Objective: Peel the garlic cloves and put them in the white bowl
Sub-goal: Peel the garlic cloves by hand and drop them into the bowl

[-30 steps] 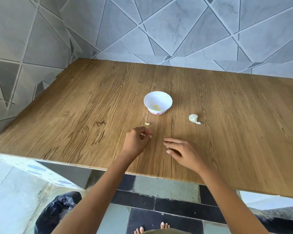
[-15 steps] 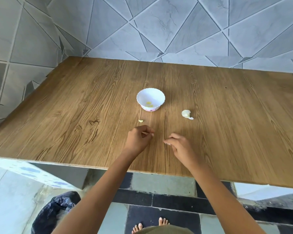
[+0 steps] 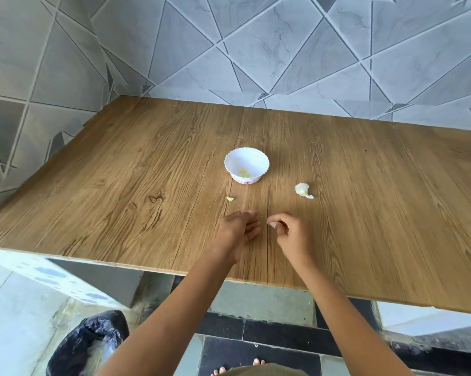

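Note:
The white bowl (image 3: 258,161) stands mid-table with a few yellowish peeled cloves (image 3: 244,172) inside. A small peeled clove (image 3: 230,198) lies on the wood just left of and nearer than the bowl. To the bowl's right lies a bigger garlic piece (image 3: 302,190) with white skin. My left hand (image 3: 238,229) rests on the table with its fingers stretched out and holds nothing. Close beside it, my right hand (image 3: 288,230) has its fingers curled, pinching a tiny pale garlic bit (image 3: 272,225) at the fingertips; what exactly it is stays unclear.
The wooden table (image 3: 120,185) meets grey tiled walls at the back and left. Its near edge runs just under my forearms. A bin lined with a black bag (image 3: 87,346) stands on the floor at lower left. My bare toes show at the bottom.
My left hand has uncurled from its pinch and now lies flat. My right hand has closed its fingers and pinches a small pale bit. The camera has tilted a little.

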Tool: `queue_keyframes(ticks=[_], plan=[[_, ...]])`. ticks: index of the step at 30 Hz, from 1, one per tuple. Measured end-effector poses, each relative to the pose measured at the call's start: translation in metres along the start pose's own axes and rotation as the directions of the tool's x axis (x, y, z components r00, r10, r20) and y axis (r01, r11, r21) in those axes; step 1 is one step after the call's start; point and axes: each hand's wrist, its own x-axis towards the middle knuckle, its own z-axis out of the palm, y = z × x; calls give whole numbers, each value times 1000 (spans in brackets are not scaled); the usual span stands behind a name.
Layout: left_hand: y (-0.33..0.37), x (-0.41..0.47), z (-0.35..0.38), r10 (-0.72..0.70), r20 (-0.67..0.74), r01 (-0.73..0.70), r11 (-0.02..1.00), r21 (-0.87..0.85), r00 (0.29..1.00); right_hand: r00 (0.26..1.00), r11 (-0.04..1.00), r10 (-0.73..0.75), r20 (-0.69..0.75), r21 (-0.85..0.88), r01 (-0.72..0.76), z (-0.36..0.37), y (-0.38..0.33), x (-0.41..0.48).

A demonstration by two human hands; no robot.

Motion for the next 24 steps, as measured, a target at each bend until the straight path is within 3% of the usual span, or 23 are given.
queue_keyframes(ticks=[3,5,10,17,24], plan=[[4,-1,12,-158,35,162,969,-189,987,997,997,-55,-53,57,58,-5,-24,7],[6,2,18,-229,44,231,929,-288,973,990,989,-142,-12,29,143,-5,-38,9],[8,9,17,-257,36,245,857,-453,966,953,950,-247,174,-151,274,1,-45,6],[16,4,19,-236,78,245,860,-448,969,955,912,-282,88,-286,295,3,-48,9],[16,8,15,-251,99,268,848,-458,963,918,911,-344,198,-165,377,4,-43,12]])
